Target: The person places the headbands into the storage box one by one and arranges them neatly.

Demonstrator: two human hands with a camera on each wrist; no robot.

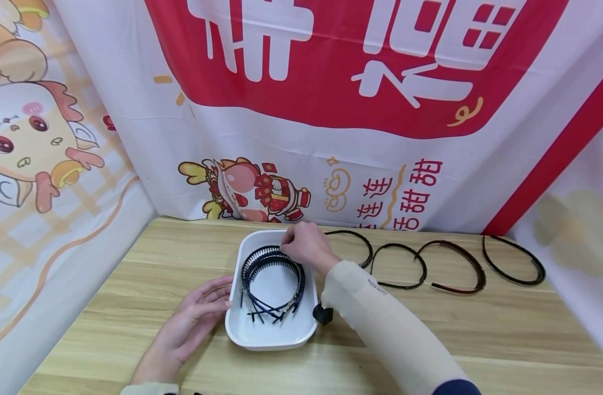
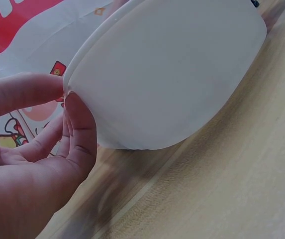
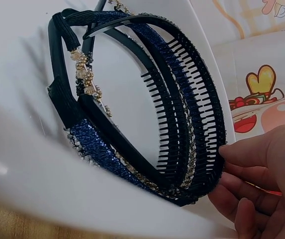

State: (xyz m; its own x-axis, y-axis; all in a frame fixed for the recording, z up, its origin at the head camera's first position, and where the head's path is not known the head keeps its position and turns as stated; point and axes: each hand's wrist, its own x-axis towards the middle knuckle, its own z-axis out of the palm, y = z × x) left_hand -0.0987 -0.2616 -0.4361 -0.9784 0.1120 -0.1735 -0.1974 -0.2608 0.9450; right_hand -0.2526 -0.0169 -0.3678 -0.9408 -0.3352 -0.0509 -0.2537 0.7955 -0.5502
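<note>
A white plastic basin [image 1: 272, 344] stands on the table with several dark headbands [image 1: 301, 280] nested inside. Some are toothed; the right wrist view shows one covered in blue glitter [image 3: 90, 142] and another with gold beads [image 3: 85, 77]. At the basin's left side, my left hand [image 1: 198, 315] pinches the rim between thumb and fingers. My right hand [image 1: 306, 247] reaches over the basin's far right corner. Its thumb and fingers pinch the outermost toothed headband [image 3: 214, 109] at the edge of the stack. The fingertips behind that band are partly hidden.
Right of the basin several headbands lie in a row: a thin black one [image 1: 400, 286], a brown toothed one [image 1: 479, 274] and a black one at the far right [image 1: 525, 282] among them. A printed cloth [image 1: 282, 120] hangs behind the wooden table [image 1: 104, 307].
</note>
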